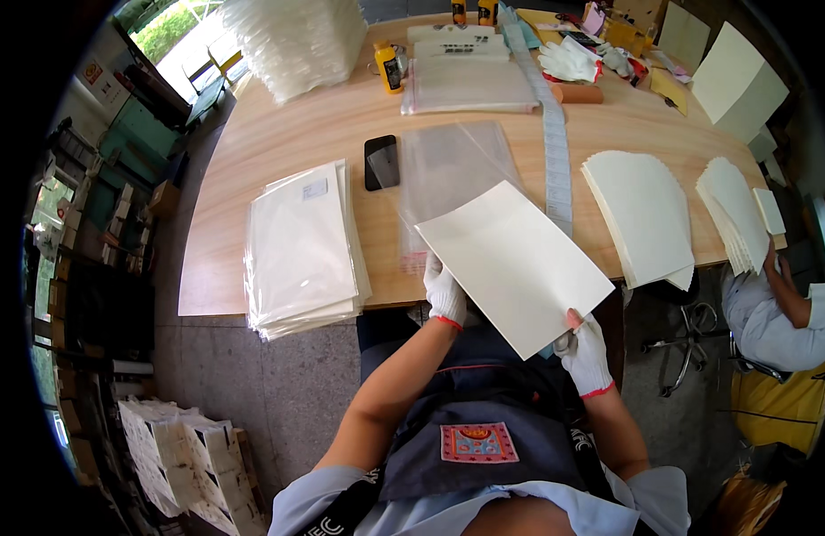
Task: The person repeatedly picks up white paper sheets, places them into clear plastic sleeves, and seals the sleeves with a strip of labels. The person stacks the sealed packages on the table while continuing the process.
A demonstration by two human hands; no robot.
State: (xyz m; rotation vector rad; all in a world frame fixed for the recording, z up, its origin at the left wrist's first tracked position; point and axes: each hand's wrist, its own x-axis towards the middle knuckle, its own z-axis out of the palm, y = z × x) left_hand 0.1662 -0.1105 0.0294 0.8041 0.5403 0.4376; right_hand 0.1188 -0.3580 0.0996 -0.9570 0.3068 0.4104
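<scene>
A sheaf of cream paper [516, 268], tilted over the table's front edge, is held between my two gloved hands. My left hand [443, 290] grips its left edge, with the fingers partly hidden beneath. At the lower right corner my right hand [585, 354] pinches it, a bare thumb lying on top. Behind the paper lie flat clear plastic bags [448, 165], partly covered by it. To the left sits a pile of cream sheets in clear bags [301, 250], the top one bearing a small label [315, 188].
Right of me are fanned cream paper stacks [640, 214] [732, 210]. A label strip [557, 152] runs down the table [225, 214]. Nearby are a black phone [381, 163], an orange bottle [388, 67], more bags [470, 85] and white gloves [569, 61]. A person [783, 313] sits at far right.
</scene>
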